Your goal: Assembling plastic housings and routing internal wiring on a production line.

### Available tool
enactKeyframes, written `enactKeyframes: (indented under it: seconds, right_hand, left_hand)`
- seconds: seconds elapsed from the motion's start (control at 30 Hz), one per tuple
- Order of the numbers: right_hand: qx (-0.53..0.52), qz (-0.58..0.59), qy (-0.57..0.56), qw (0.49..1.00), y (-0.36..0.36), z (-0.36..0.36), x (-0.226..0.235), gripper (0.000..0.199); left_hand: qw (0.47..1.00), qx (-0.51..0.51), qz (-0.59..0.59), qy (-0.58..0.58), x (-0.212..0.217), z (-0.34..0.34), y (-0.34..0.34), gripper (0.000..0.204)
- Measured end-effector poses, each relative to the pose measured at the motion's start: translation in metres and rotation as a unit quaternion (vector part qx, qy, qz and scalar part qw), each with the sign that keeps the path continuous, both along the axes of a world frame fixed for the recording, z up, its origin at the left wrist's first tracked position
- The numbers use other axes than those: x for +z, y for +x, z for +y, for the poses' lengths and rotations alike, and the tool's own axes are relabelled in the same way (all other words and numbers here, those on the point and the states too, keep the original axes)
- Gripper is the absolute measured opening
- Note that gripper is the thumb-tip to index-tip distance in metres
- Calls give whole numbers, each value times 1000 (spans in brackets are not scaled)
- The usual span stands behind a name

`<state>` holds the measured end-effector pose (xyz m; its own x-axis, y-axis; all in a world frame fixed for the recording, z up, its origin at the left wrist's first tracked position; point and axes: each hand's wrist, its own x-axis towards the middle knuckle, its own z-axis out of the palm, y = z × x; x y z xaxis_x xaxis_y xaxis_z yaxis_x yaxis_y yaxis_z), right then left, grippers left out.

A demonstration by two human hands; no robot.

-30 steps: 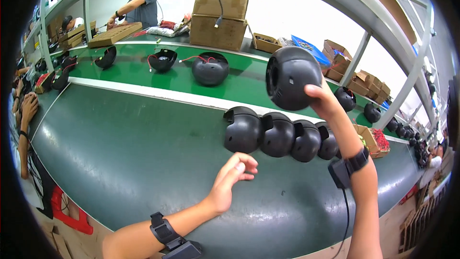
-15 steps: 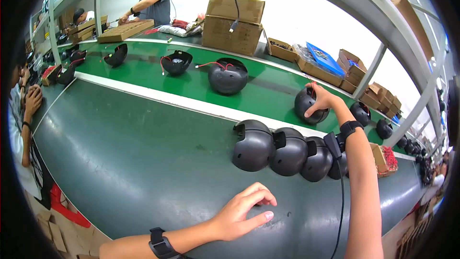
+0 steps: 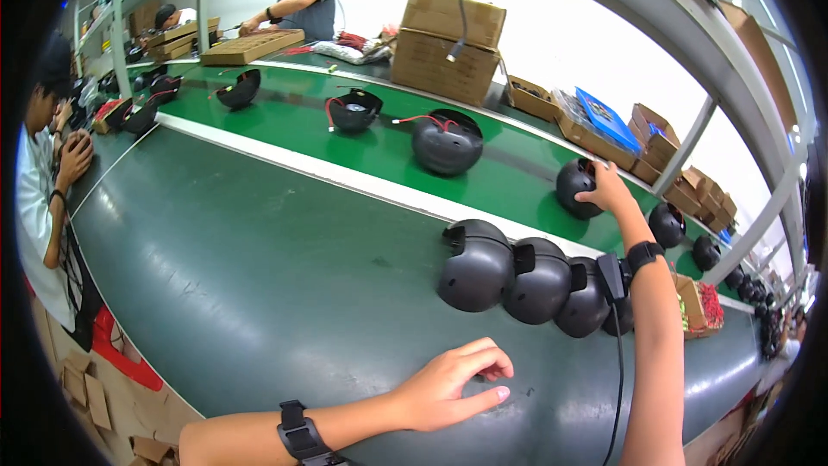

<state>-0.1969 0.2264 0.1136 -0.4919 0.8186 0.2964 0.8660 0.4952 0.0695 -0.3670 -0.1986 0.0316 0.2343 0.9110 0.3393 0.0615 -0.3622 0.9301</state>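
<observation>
My right hand [image 3: 614,191] reaches across to the green belt, its thumb and fingers gripping the rim of a round black shell [image 3: 573,188]. The shell's opening faces my hand, and my fingers hide part of it. On the dark green worktop, my left hand [image 3: 466,382] is empty, thumb and fingers apart and slightly curled. Between my hands lies a row of black domed shells [image 3: 476,267], each with a notch at its upper edge; my right forearm partly covers the last one. Another black shell with red wires [image 3: 447,145] sits on the belt, left of the gripped one.
Further shells [image 3: 354,112] with wires lie along the belt [image 3: 285,125]. A box of red-tipped parts [image 3: 703,304] stands right of my forearm. Cartons [image 3: 448,47] and a blue tray [image 3: 608,121] line the far side. Co-workers stand at the left and behind; a cable [image 3: 459,0] hangs overhead.
The view has turned a little to the left, so things appear further right. My right hand stays on the shell at the belt; my left hand keeps much the same pose.
</observation>
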Motion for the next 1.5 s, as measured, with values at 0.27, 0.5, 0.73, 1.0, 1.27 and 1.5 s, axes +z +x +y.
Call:
enactKeyframes:
  seconds: [0.27, 0.5, 0.73, 1.0, 1.27, 1.5]
  right_hand:
    - [237, 54, -58, 968, -130, -103, 91, 32]
    - [337, 217, -178, 899, -323, -181, 93, 30]
    - [282, 200, 1, 939, -439, -99, -7, 47]
    - [144, 141, -216, 955, -456, -143, -7, 47]
    - [7, 297, -468, 832, -393, -109, -11, 19]
    - [73, 349, -538, 764, -340, -116, -20, 22]
  left_hand:
    - [990, 44, 129, 26, -3, -1, 0, 28]
    - [978, 92, 133, 130, -21, -2, 16, 28]
    - [969, 117, 103, 192, -56, 23, 36, 28]
    - [946, 198, 134, 219, -47, 22, 39, 28]
    - [924, 196, 84, 318, -38, 25, 28, 28]
    - [970, 106, 145, 163, -25, 13, 16, 24]
